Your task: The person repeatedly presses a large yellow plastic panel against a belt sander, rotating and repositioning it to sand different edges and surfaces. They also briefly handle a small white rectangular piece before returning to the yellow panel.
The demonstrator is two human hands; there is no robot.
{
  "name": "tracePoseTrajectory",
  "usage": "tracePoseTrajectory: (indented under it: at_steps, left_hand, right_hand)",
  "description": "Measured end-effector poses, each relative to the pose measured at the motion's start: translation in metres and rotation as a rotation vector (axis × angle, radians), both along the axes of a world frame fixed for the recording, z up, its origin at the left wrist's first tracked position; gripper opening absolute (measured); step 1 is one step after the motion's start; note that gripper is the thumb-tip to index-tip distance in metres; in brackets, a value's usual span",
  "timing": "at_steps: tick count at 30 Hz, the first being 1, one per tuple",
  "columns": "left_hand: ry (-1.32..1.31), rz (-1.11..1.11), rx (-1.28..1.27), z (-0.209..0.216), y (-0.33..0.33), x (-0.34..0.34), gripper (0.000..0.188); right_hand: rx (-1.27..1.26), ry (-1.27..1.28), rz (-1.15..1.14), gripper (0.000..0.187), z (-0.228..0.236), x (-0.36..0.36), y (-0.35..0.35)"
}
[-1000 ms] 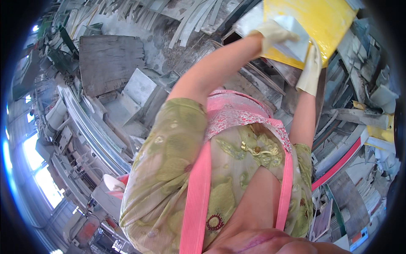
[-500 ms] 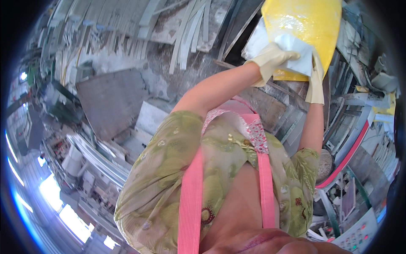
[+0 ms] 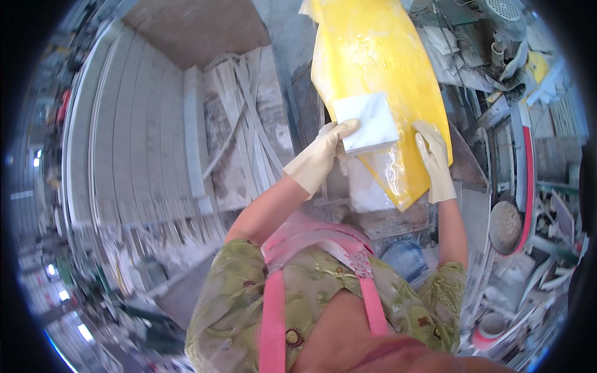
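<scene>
A square white marble tile [image 3: 371, 118] with grey veins is in the grip of my gloved left hand [image 3: 326, 148], the thumb on its upper face near the lower left corner. Beneath it spreads a wet, shiny yellow plastic sheet [image 3: 380, 46]. My right hand [image 3: 435, 155], in the same kind of cream rubber glove, is at the sheet's right side, its fingers slightly bent and apart from the tile. Under the sheet's near end, white slabs [image 3: 367, 186] show in part.
On the left, long grey stone strips [image 3: 140, 124] stand in a row, with loose thin strips [image 3: 245, 112] beside them. To the right are a red-edged curved rim [image 3: 528, 180], a round dish-like piece [image 3: 507, 227] and stone scraps. A motor-like machine part [image 3: 504, 15] sits at the far right.
My right hand has come off the tile, which both hands held before. The left hand keeps it. The view has shifted, so the yellow sheet and strips appear lower and further in.
</scene>
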State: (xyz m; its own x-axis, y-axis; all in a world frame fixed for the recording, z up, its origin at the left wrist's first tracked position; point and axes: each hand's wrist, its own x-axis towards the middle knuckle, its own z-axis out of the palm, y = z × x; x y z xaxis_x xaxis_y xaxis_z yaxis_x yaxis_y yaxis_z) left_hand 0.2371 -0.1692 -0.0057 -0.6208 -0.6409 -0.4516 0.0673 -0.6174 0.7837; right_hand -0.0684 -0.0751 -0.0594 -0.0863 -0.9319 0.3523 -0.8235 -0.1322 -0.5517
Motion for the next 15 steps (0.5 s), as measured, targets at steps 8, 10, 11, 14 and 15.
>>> tracePoseTrajectory:
  at_steps: [8,10,11,14,15]
  left_hand:
    - [-0.182,-0.01,-0.189,-0.009,-0.186,0.054,0.077]
    - [-0.205,-0.01,-0.234,-0.002,-0.228,0.049,0.072]
    - [-0.156,0.025,-0.289,0.004,-0.248,0.04,0.068]
    - [-0.177,-0.038,-0.381,0.031,-0.314,0.001,0.063]
    - [-0.026,0.016,-0.438,0.038,-0.327,-0.016,0.059]
  right_hand:
    - [-0.026,0.33,-0.186,0.036,0.001,0.087,-0.16]
    - [0.032,0.385,-0.269,0.04,-0.005,0.096,-0.175]
    - [0.022,0.397,-0.273,0.041,-0.006,0.096,-0.179]
    - [0.061,0.407,-0.289,0.045,-0.004,0.099,-0.176]
    - [0.08,0.399,-0.291,0.046,-0.002,0.099,-0.177]
